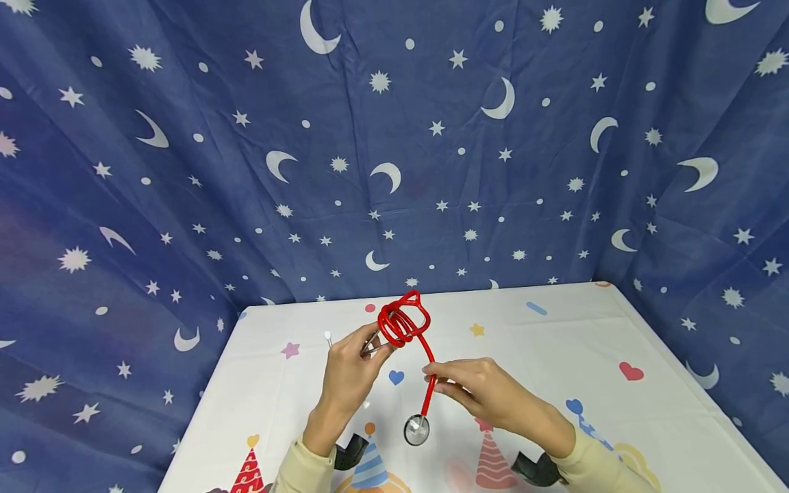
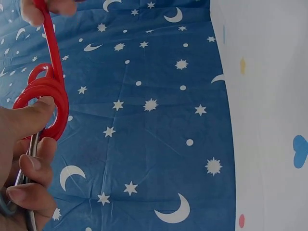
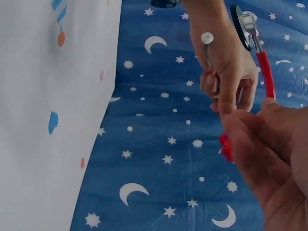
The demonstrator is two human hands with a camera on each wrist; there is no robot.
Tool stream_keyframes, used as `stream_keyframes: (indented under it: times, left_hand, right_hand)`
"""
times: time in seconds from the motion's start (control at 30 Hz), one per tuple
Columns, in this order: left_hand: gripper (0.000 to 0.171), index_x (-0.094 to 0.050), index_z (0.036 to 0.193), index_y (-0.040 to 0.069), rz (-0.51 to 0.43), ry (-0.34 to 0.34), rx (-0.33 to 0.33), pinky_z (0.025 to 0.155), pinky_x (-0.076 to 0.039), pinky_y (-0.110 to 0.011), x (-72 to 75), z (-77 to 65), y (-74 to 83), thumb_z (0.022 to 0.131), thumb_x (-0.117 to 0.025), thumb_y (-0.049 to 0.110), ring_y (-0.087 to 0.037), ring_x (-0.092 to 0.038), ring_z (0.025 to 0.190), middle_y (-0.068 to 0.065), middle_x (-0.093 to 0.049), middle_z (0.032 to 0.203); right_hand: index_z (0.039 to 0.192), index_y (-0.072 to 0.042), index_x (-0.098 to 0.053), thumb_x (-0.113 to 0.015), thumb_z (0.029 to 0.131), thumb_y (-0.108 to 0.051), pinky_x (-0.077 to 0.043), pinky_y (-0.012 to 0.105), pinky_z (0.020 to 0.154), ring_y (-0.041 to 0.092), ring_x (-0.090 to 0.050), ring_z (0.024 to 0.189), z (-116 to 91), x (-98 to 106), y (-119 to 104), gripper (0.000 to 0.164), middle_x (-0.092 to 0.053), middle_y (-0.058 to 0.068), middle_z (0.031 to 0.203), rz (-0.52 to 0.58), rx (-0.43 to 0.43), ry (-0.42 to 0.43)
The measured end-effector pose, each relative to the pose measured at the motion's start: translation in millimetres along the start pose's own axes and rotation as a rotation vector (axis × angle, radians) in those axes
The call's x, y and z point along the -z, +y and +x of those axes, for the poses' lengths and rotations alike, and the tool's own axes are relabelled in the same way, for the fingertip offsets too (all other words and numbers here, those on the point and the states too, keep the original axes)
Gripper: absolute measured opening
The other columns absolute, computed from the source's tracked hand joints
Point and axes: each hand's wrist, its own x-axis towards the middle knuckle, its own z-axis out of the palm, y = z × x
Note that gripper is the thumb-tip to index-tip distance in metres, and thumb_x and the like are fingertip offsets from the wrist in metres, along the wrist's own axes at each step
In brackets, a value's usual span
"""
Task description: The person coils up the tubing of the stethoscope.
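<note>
A red stethoscope [image 1: 403,322] is held up over the table between both hands, its tubing wound into several loops. My left hand [image 1: 351,366] grips the metal ear tubes [image 2: 32,154] and the base of the loops, thumb pressed on the coil in the left wrist view. A white eartip [image 1: 328,335] pokes out behind that hand. With thumb and fingertips, my right hand [image 1: 487,390] pinches the straight length of tubing below the coil. From there the round chest piece [image 1: 416,430] hangs down. In the right wrist view the coil is mostly hidden behind the right fingers.
A white tablecloth [image 1: 555,342] printed with hearts, stars and party hats covers the table. Behind and at both sides hangs a dark blue curtain [image 1: 345,205] with moons and stars. Black straps [image 1: 351,452] sit at both wrists.
</note>
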Motion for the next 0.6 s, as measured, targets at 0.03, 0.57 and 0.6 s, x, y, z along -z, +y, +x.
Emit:
stream_keyframes:
  times: [0.03,0.57,0.6]
  left_hand:
    - [0.033,-0.067,0.104,0.011,0.0,-0.001,-0.005,0.05,-0.038,-0.01,-0.7,-0.2,0.5,0.074,-0.079,0.017,-0.002,-0.045,0.056,0.006,-0.058,0.07]
    - [0.033,-0.066,0.106,0.012,0.003,-0.018,-0.047,0.054,-0.042,-0.009,-5.9,-4.4,7.3,0.075,-0.078,0.017,-0.004,-0.054,0.059,0.004,-0.064,0.075]
    - [0.034,-0.066,0.105,0.012,0.003,-0.016,-0.046,0.053,-0.041,-0.009,-6.3,-4.6,7.3,0.075,-0.078,0.018,-0.003,-0.053,0.058,0.004,-0.064,0.074]
  right_hand:
    - [0.11,-0.013,-0.064,-0.066,0.086,-0.017,-0.051,0.013,0.07,0.001,-0.065,0.079,0.9,-1.3,-0.6,0.025,-0.071,-0.006,0.094,-0.013,0.003,0.017]
    - [0.08,-0.017,-0.048,-0.059,0.09,-0.01,-0.024,0.004,0.044,-0.012,-0.027,0.052,5.9,-24.5,-6.1,0.016,-0.042,-0.012,0.053,0.159,-0.092,0.173]
    - [0.079,-0.017,-0.048,-0.057,0.091,-0.009,-0.023,0.004,0.044,-0.012,-0.026,0.051,5.6,-24.8,-6.8,0.018,-0.04,-0.012,0.052,0.16,-0.111,0.18]
